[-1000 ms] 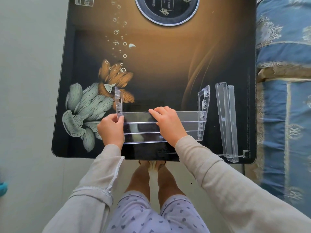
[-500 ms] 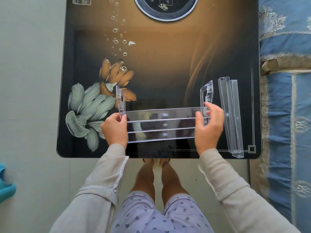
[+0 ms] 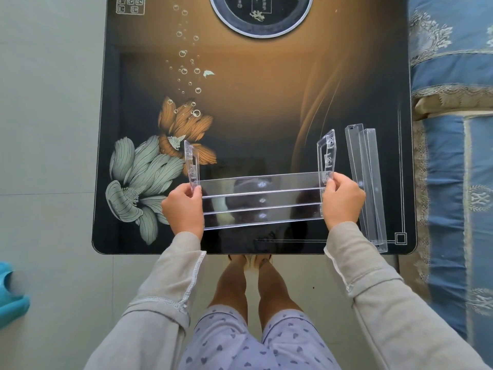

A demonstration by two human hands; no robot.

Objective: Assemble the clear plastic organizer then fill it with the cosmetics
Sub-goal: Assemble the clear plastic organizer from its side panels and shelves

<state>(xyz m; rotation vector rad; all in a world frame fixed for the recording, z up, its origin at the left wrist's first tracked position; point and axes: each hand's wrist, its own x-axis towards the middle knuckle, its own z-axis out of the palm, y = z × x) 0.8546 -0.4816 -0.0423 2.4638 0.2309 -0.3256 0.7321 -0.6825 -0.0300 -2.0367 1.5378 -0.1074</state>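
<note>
The left hand (image 3: 184,206) and right hand (image 3: 342,200) each grasp one end of the clear organizer frame (image 3: 262,200) resting near the glossy table's (image 3: 266,102) front edge, with loose clear shelf pieces (image 3: 369,188) lying just right of the frame.

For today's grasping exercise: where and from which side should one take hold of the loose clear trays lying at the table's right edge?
Grip the loose clear trays across their narrow width near mid-length, coming from above. They lie flat, long and thin, so a middle hold probably balances them.
</note>
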